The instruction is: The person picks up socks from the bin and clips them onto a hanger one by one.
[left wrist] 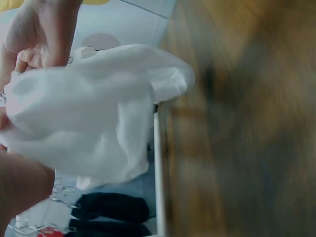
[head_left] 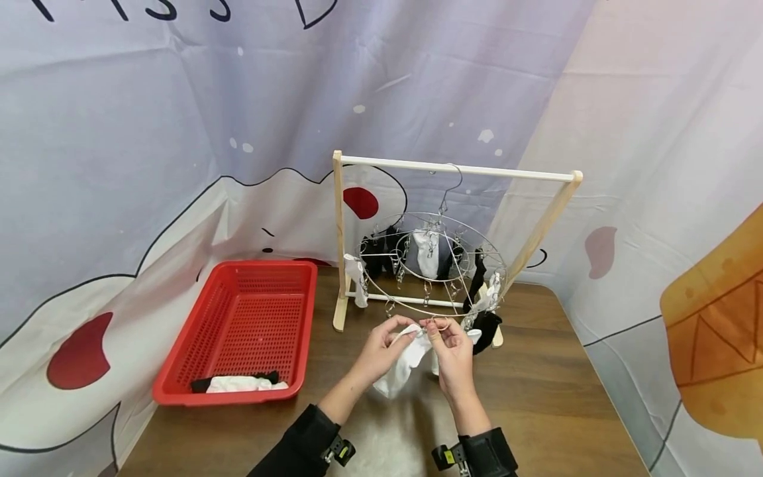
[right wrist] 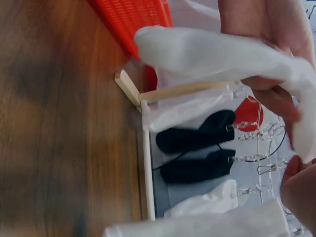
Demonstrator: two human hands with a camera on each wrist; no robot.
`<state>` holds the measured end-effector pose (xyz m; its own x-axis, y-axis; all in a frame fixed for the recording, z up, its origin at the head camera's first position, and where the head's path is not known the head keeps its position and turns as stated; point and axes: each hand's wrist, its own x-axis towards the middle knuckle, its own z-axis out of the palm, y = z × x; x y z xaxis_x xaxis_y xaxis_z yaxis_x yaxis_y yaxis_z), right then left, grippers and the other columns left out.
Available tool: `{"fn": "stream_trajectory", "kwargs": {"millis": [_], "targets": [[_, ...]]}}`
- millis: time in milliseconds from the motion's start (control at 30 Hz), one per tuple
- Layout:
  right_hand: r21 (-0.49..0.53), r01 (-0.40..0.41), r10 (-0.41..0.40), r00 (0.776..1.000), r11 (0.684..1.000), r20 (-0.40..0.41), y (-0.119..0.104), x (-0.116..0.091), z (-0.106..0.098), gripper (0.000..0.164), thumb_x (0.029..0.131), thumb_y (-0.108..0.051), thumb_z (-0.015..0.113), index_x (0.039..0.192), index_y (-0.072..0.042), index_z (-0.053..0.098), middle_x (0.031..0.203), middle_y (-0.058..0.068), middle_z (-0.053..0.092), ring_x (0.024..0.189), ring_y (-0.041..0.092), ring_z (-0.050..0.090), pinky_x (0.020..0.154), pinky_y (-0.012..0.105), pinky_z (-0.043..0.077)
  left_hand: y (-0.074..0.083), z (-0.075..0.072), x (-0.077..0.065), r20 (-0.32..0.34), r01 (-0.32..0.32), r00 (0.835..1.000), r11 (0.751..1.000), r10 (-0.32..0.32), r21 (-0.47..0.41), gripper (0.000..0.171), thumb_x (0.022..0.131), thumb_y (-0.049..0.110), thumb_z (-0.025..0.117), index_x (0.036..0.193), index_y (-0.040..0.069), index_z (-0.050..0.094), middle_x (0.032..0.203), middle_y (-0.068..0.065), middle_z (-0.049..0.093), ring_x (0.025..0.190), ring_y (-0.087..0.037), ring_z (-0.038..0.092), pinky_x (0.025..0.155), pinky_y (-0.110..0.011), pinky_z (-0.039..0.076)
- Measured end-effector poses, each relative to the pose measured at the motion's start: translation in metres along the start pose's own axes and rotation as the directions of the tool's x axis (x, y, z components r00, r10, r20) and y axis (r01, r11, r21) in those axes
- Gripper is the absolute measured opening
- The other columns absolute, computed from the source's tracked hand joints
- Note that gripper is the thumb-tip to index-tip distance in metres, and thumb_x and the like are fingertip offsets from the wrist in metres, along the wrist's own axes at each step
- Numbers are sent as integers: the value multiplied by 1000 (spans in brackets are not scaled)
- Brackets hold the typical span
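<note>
In front of a round clip hanger (head_left: pixel 411 306), both hands meet at its near rim. A white sock (head_left: pixel 398 374) droops from the left hand (head_left: pixel 381 350), whose thumb and fingers pinch it near its upper edge. The right hand (head_left: pixel 453 354) has its thumb and index finger together at a small metal clip right beside that edge; I cannot tell whether they pinch the cloth too. In the left wrist view the sock (left wrist: pixel 84 118) spreads wide and covers part of the fingers. Black socks (right wrist: pixel 197 165) and white socks hang from other clips round the hanger.
A wooden rack with a white bar (head_left: pixel 507 172) carries the hanger by its hook. To the left stands a red basket (head_left: pixel 232 397), with black and white socks at its near end. The brown table (head_left: pixel 536 397) runs beneath; a printed cloth hangs behind.
</note>
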<state>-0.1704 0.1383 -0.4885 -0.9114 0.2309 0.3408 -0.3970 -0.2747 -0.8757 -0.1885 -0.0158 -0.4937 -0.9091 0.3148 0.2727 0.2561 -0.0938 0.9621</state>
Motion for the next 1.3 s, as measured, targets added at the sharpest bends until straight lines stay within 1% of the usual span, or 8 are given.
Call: {"fn": "stream_trajectory", "kwargs": {"millis": [100, 233, 300, 400, 667, 900, 1100, 1300], "targets": [[-58, -61, 61, 998, 996, 3, -2, -2, -4, 16, 100, 2, 60, 103, 18, 57, 95, 4, 75, 95, 14, 70, 89, 23, 53, 2, -4, 2, -101, -293, 937, 909, 335, 296, 15, 88, 12, 79, 101, 10, 75, 88, -3, 77, 72, -8, 68, 62, -22, 55], [-122, -83, 83, 997, 989, -1, -5, -3, -13, 23, 105, -2, 55, 111, 20, 55, 96, 3, 75, 96, 11, 70, 91, 22, 53, 10, -23, 14, -86, -478, 741, 613, 666, 629, 19, 87, 16, 76, 104, 7, 75, 107, -6, 76, 95, -23, 67, 84, -36, 57], [-151, -76, 76, 997, 986, -3, -7, -3, -18, 25, 106, -3, 53, 114, 21, 54, 95, 2, 74, 94, 10, 70, 89, 21, 54, 14, -37, 24, -39, -450, 738, 535, 674, 715, 27, 94, 18, 68, 117, 6, 72, 124, -9, 72, 113, -28, 63, 99, -44, 51], [-180, -57, 55, 998, 982, -17, -11, -1, -27, 27, 106, -3, 52, 116, 22, 54, 90, 1, 73, 89, 9, 70, 83, 19, 55, 16, -57, 38, 40, -364, 819, 466, 572, 806, 32, 102, 20, 60, 131, 9, 67, 144, -9, 61, 135, -31, 52, 112, -52, 39], [-445, 114, -201, 967, 888, -154, -26, -4, -33, 22, 98, 6, 62, 116, 18, 61, 106, 18, 73, 102, 8, 64, 96, 16, 43, 10, -62, 44, 170, -399, 874, 471, 456, 787, 16, 102, 15, 63, 114, 13, 73, 143, -8, 62, 142, -32, 47, 119, -53, 31], [-649, 437, -651, 750, 622, -118, -24, -14, -12, 28, 74, 21, 75, 99, 18, 63, 98, 33, 61, 93, 20, 54, 80, 21, 39, 13, -38, 38, 120, -427, 823, 465, 556, 775, 13, 97, 13, 70, 109, 13, 77, 128, -6, 71, 134, -30, 55, 115, -58, 36], [-468, 327, -317, 943, 821, 103, 1, -8, -16, 48, 84, 15, 75, 127, 12, 54, 112, 24, 68, 71, 5, 63, 61, 14, 49, 20, -18, 36, 100, -433, 781, 419, 617, 798, 14, 96, 17, 72, 107, 14, 79, 108, -3, 73, 117, -27, 61, 108, -51, 45], [-292, 95, -66, 992, 952, 109, 5, 2, -13, 42, 97, 10, 61, 134, 19, 45, 115, 29, 67, 79, 7, 70, 76, 21, 58, 26, -1, 31, 88, -391, 785, 381, 613, 838, 16, 94, 17, 74, 109, 19, 79, 105, 0, 69, 108, -22, 59, 99, -40, 46]]}}
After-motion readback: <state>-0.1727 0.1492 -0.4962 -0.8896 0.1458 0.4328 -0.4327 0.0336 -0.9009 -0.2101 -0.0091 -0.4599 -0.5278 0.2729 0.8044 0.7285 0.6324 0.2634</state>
